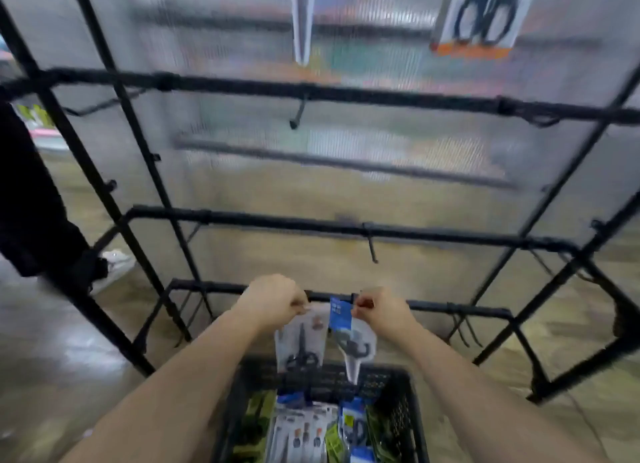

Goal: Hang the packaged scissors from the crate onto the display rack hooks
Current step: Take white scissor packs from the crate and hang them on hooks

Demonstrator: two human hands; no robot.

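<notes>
Pinched at its top edge in the curled fingertips of the left hand (273, 301): a white pack of scissors (301, 341). Pinched the same way in the right hand (381, 312): a blue-topped pack (348, 334). Both tops right up against the bottom rail (450, 309) of the rack, long axes hanging straight down. White pack with black handles low and blades up; blue-topped pack with its clear tip pointing down, just above the far wall of the crate (391, 379). Side by side, nearly touching, between the two hands.

Too blurred to tell whether a peg sits on the rail between the fingertips, or whether either hang hole is on one. Probably a short push of each top forward onto a peg, with neither hand clearly nearer.

Bare hooks (372, 244) higher up, well apart from the hands. Spare packs (304, 431) lying in the crate below. Two hung packs (481, 16) at the very top.
</notes>
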